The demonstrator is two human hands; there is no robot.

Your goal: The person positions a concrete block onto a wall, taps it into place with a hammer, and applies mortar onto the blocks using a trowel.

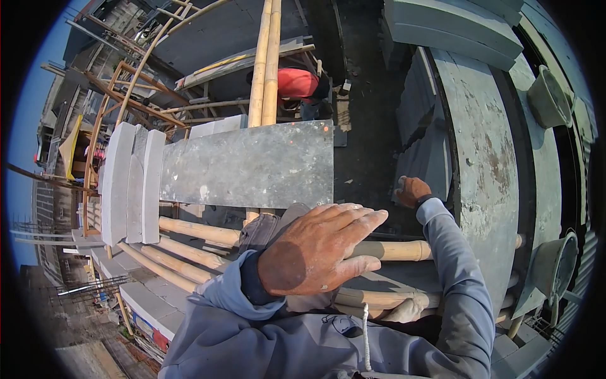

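My left hand (pixel 319 249) is held out in front of my chest, back of the hand up. Its fingers are stretched out and nothing is in it. Just beyond it lies a flat grey board (pixel 249 164) with pale spatters, set across the bamboo poles. My right hand (pixel 413 191) reaches forward beside a stack of grey blocks (pixel 426 155). Its fingers are curled closed; whether they touch the blocks or hold anything is hidden. Under my left wrist, some dark cloth or footwear (pixel 260 231) shows partly.
Bamboo poles (pixel 388 251) run beneath me, with gaps between them. Pale blocks (pixel 129 183) stand at the board's left end. A worn plank (pixel 480 132) and two buckets (pixel 550 98) are on the right. Below, a person in red (pixel 297 83) bends over.
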